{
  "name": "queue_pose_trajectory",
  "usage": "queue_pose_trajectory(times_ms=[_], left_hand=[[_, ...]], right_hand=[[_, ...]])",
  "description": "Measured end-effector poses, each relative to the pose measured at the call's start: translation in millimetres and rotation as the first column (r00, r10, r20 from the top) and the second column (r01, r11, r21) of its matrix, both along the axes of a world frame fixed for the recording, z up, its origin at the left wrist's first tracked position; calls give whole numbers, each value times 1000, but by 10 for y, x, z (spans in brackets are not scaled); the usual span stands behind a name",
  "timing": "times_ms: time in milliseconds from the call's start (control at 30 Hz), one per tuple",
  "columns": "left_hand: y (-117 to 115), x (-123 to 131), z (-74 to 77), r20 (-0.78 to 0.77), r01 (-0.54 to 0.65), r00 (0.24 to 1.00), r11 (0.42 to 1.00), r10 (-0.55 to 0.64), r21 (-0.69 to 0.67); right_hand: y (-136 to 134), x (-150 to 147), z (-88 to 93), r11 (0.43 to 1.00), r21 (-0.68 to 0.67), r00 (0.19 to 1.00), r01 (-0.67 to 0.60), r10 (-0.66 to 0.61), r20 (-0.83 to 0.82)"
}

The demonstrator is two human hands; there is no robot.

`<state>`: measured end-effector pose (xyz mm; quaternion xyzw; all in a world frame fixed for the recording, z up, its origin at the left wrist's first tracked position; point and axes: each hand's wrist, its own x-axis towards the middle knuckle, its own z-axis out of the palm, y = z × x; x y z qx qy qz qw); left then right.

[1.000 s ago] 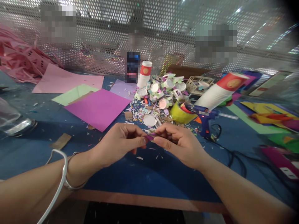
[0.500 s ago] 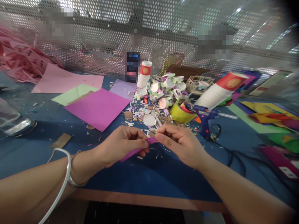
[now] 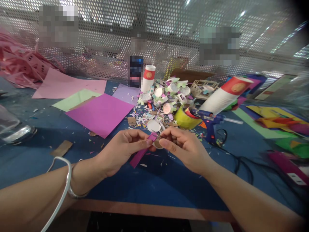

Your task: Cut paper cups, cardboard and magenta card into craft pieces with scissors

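My left hand [image 3: 131, 146] pinches a purple paper strip [image 3: 139, 158] between thumb and fingers. The strip slants down toward the table's front edge, its upper end standing out past the thumb. My right hand [image 3: 183, 146] is closed on thin metal tweezers [image 3: 157, 136], mostly hidden by the fingers. Their tips are at the strip's upper end; whether they grip it I cannot tell. Just behind the hands lies a white paper disc [image 3: 154, 126]. A second round piece [image 3: 158, 144] shows partly between the hands.
Behind the hands lies a heap of small paper pieces [image 3: 166, 93] among scraps. To the right are a blue glue gun [image 3: 211, 124], a yellow tape roll [image 3: 184, 119] and stacked paper cups [image 3: 224, 93]. Purple paper [image 3: 102, 112] and a glass [image 3: 16, 125] lie left.
The purple strip has turned steeper, its upper end now pointing up and away. The tweezers' tips now meet that end, and the right hand has shifted slightly. The camera view has moved a little.
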<state>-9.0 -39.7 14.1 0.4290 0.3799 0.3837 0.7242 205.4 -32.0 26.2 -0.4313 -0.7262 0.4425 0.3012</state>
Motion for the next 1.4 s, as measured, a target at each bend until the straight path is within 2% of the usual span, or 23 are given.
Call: queue_pose_trajectory(times_ms=[133, 633, 933, 1100, 1267, 1400], left_hand=[[-21, 8, -39, 15, 36, 999, 998, -37, 46], [-43, 53, -40, 19, 65, 998, 997, -66, 34], [-10, -24, 29, -27, 5, 1000, 997, -3, 72], [4, -44, 31, -130, 3, 991, 995, 10, 97], [15, -62, 17, -294, 67, 956, 977, -4, 204], [9, -54, 43, -324, 84, 946, 971, -7, 223]], right_hand=[[-14, -23, 25, 1000, 9, 1000, 8, -8, -11], [-62, -21, 75, 999, -11, 999, -48, 48, -8], [-22, 6, 18, 997, 71, 999, 37, -40, 37], [-15, 9, -5, 999, 36, 999, -1, -1, 51], [-3, 11, -7, 1000, 31, 998, -5, 3, 63], [-7, 11, -8, 1000, 21, 996, -16, 14, 93]])
